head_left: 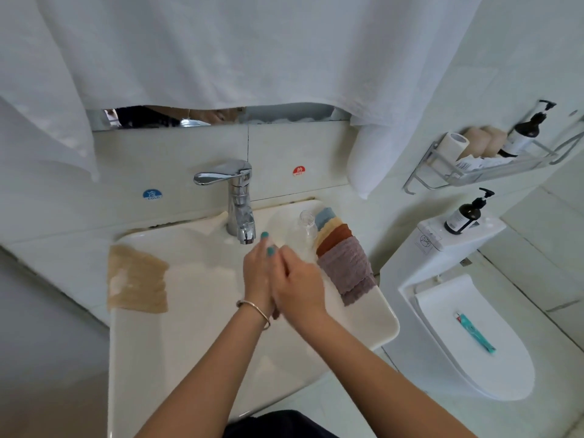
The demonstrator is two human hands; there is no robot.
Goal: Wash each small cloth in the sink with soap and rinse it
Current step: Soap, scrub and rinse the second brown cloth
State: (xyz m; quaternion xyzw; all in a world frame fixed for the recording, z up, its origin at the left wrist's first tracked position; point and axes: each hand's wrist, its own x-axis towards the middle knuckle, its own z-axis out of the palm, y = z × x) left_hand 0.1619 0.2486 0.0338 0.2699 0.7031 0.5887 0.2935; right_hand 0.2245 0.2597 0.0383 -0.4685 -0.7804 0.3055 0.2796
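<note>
From my remote seat I see two bare forearms with no sleeves on either; the left hand has fingernails painted teal, two of them plainly visible; the left wrist wears a thin metal bangle, gold-toned and open-ended, sitting loosely just below the hand; the right hand carries no ring or band that I can make out; at the bottom edge I see dark clothing, navy or black, on the torso.

"COLD" sticker, "HOT" sticker (wall)
</note>
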